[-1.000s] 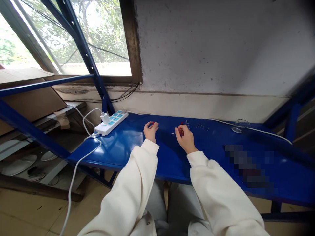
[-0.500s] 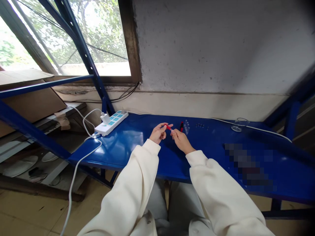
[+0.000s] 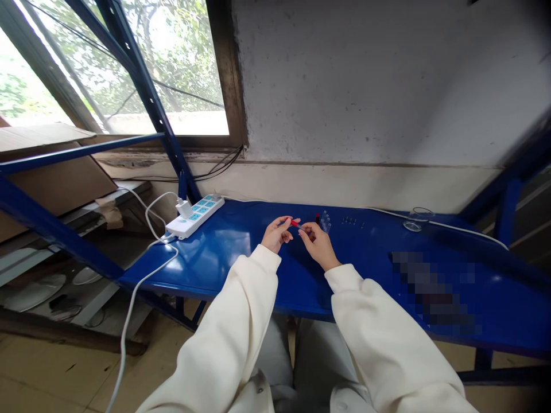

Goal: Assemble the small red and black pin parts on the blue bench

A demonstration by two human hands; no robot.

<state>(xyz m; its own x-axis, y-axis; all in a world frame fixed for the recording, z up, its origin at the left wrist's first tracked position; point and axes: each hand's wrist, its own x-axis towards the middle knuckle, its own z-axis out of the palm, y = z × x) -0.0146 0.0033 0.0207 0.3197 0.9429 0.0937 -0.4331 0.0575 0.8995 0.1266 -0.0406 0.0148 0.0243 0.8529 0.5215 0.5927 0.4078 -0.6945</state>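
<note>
Over the blue metal table (image 3: 241,258) my two hands meet at its middle. My left hand (image 3: 275,234) pinches one end of a small thin red piece (image 3: 295,223). My right hand (image 3: 316,242) has its fingers closed at the other end of that piece; what else it holds is too small to tell. Just beyond the hands stand a small red-and-dark item (image 3: 317,218) and a few clear small parts (image 3: 326,221). A row of tiny dark parts (image 3: 352,220) lies further right.
A white power strip (image 3: 194,215) with a plugged charger and white cable (image 3: 129,310) lies at the table's left back corner. A clear round dish (image 3: 418,218) and a white wire (image 3: 465,230) sit at the back right. Blue rack beams, a window and cardboard stand left.
A second ago my hands were apart on the table, each at small red parts. They have since come together and stay joined on the thin red piece.
</note>
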